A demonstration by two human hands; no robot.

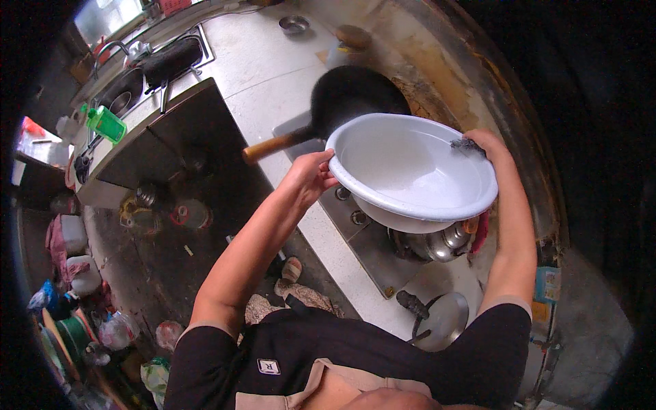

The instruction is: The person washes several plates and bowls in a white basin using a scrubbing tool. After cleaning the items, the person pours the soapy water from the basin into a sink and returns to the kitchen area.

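Note:
A white plastic basin (382,197) is held up in front of me, tilted so that its inside faces me. My left hand (311,177) grips its left rim, thumb on top and fingers beneath. At the far right rim, my right hand (484,142) holds the basin with a dark, steel-wool-like scrubber (467,146) pressed against the inner edge. Behind the basin is a black wok (353,95) with a wooden handle (279,145), partly covered by it. A shiny metal pot (443,245) shows below the basin on the gas stove (369,256).
A pot lid (447,320) with a dark knob lies on the near counter (338,266). Far left is a sink (120,89) with a faucet (110,47) and a green bottle (110,124). A small metal bowl (294,24) sits on the far counter. Jugs and bags crowd the floor at left.

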